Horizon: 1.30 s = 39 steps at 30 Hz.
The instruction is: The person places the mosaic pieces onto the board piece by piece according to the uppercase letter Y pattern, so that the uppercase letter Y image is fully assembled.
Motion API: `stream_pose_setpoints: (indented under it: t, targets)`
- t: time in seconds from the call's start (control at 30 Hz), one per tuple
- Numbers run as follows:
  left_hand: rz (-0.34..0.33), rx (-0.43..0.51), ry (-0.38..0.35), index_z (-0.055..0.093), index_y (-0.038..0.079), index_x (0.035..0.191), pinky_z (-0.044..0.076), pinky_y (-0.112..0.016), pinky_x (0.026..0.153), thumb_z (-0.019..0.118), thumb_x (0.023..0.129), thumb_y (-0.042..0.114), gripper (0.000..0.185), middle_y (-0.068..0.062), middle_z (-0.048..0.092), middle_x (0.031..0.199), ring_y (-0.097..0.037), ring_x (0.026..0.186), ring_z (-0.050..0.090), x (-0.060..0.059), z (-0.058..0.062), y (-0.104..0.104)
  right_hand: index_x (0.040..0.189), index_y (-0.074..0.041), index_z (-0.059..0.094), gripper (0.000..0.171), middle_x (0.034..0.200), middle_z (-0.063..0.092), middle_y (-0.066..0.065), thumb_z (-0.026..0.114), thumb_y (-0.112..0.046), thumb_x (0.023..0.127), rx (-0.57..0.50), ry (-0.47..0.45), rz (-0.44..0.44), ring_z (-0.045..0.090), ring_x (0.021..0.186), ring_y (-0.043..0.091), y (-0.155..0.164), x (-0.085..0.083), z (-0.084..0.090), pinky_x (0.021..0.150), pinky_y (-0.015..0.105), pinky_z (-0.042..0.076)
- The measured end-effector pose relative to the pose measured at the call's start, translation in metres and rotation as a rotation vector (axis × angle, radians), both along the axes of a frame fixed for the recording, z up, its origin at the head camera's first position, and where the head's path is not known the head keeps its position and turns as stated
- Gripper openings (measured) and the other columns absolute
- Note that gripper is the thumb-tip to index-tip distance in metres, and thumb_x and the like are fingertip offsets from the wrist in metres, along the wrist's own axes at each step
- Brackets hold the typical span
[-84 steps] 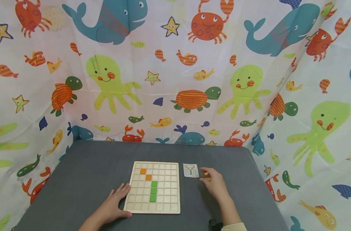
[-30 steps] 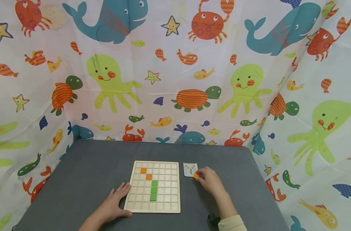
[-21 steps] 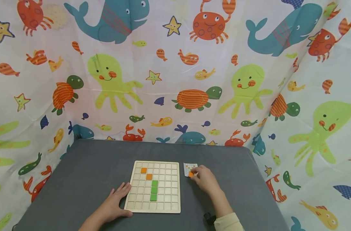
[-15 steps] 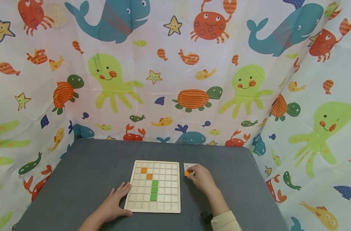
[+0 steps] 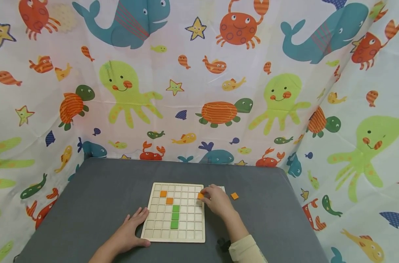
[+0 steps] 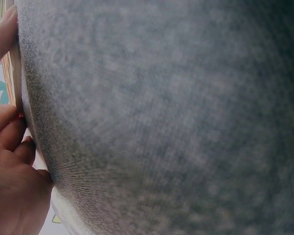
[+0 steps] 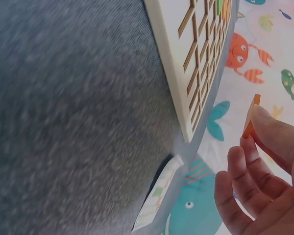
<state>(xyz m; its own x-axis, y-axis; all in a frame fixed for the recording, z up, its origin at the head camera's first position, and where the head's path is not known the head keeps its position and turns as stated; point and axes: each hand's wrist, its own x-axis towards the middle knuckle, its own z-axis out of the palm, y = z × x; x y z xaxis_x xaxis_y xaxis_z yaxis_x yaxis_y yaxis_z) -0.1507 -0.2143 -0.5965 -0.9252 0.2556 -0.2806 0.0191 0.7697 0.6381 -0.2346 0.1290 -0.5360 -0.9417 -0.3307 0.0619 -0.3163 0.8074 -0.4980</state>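
A pale wooden grid board (image 5: pixel 186 240) lies on the grey table. Two orange tiles (image 5: pixel 163 193) and a short column of green tiles (image 5: pixel 174 216) sit in its squares. My right hand (image 5: pixel 219 203) pinches an orange square tile (image 5: pixel 200 196) between thumb and fingers. It is over the board's right edge; the right wrist view shows this tile (image 7: pixel 252 116) edge-on, clear of the board. My left hand (image 5: pixel 129 230) rests with spread fingers along the board's left edge, thumb at the near left corner. In the left wrist view, the left hand (image 6: pixel 12 171) appears at the frame's edge.
Another orange tile (image 5: pixel 234 196) lies on the table right of my right hand. A small printed grid card (image 5: pixel 222 188) is mostly hidden behind that hand; the right wrist view shows the card (image 7: pixel 159 193) beside the board. A sea-animal curtain (image 5: pixel 199 80) hangs behind the grey table (image 5: pixel 268 226).
My right hand has carried an orange tile leftward from beside the card, across it, to the board's right edge. A second orange tile now shows on the table. My left hand stays put.
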Motion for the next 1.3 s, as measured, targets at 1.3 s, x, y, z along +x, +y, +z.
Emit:
stream_pose_setpoints:
  t: [1.3]
  targets:
    - [0.006, -0.014, 0.017, 0.032, 0.010, 0.149, 0.004, -0.061, 0.114, 0.086, 0.050, 0.052, 0.120, -0.008, 0.025, 0.157, -0.033, 0.147, 0.012, 0.001, 0.001, 0.002, 0.099, -0.020, 0.074, 0.019, 0.093, 0.067, -0.006, 0.076, -0.027, 0.081, 0.196, -0.042, 0.099, 0.062, 0.085, 0.011, -0.065, -0.017, -0.024, 0.071, 0.029, 0.054]
